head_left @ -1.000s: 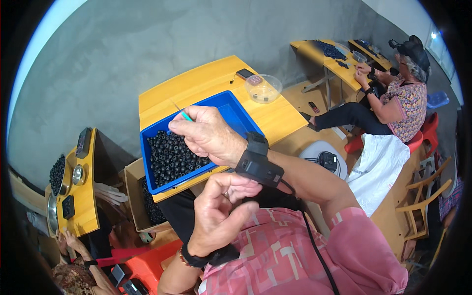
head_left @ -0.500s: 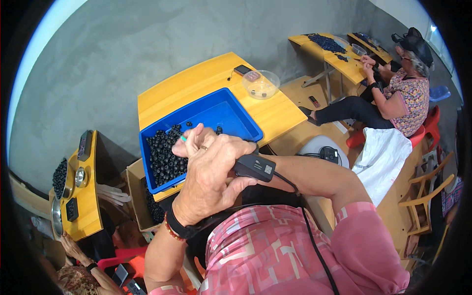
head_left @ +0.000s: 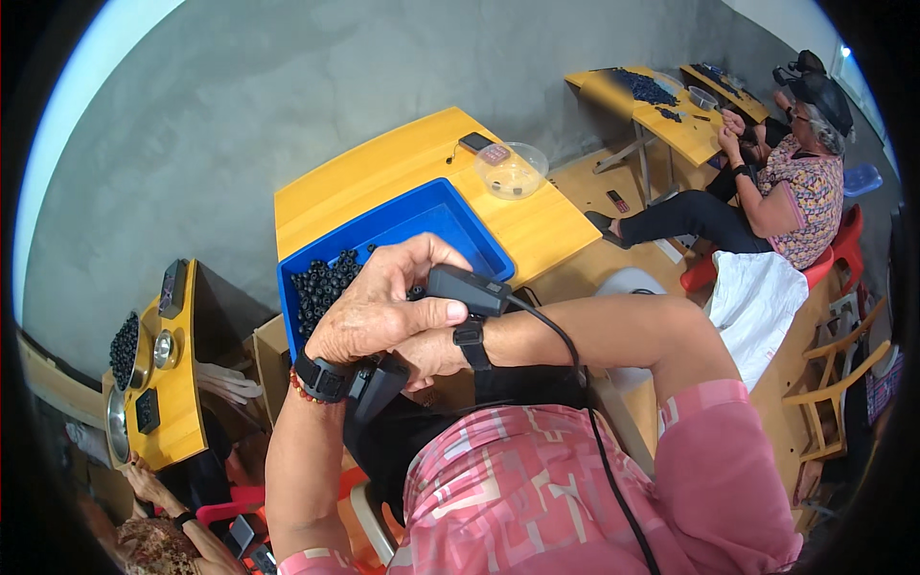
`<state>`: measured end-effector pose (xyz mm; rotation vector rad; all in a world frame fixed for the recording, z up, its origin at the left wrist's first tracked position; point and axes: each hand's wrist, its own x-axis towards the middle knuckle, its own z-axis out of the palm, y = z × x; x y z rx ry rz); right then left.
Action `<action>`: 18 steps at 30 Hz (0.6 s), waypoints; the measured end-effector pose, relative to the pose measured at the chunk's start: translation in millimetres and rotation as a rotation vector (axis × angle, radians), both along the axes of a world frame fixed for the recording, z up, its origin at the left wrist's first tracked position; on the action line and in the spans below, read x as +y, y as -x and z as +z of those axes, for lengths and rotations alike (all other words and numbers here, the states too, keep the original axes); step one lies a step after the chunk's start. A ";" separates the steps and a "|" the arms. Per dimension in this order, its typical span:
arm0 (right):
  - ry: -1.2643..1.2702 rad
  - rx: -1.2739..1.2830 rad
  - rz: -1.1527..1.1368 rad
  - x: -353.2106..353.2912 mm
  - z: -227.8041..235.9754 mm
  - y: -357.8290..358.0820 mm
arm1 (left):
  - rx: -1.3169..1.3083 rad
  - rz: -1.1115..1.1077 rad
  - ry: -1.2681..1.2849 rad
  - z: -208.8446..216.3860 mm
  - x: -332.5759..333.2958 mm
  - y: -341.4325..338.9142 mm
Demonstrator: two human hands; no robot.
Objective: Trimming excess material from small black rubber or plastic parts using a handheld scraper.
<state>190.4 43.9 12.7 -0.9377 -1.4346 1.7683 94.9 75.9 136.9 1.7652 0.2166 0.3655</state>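
Observation:
My left hand (head_left: 369,311) lies across my right wrist. Its thumb and fingers close around a small black box (head_left: 470,289) with a cable. My right hand (head_left: 433,356) is partly covered by the left one, and its fingers are hidden. A black band (head_left: 471,342) circles my right wrist. On my left wrist are a black strap, a red bead bracelet (head_left: 305,391) and another black box (head_left: 381,388). Beyond my hands, a blue tray (head_left: 407,213) holds many small round black pieces (head_left: 321,283), heaped at its left side.
The tray stands on a yellow wooden table (head_left: 350,158) with a clear plastic bowl (head_left: 511,172) and a black device (head_left: 475,143). One person (head_left: 805,192) sits at a far-right table; another person's hand (head_left: 144,482) shows at lower left. A cardboard box (head_left: 271,359) stands beside my table.
My hands have drawn back toward me from over the tray. My left hand has taken hold of the black box at my right wrist, and my right hand has slipped beneath it.

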 end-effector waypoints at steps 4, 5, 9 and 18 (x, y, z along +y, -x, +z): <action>0.131 0.012 -0.017 -21.5 -4.1 1.0 | 0.092 0.030 0.126 -16.6 -6.6 6.1; 0.193 0.089 -0.166 -28.9 -4.7 1.8 | 0.100 0.046 0.083 -21.6 -9.5 5.1; 0.190 0.232 -0.221 -51.2 35.8 6.5 | 0.099 0.094 0.095 -29.4 -16.9 7.9; 0.152 0.273 -0.153 -56.8 6.2 13.5 | 0.095 0.167 0.157 -49.6 -27.8 26.8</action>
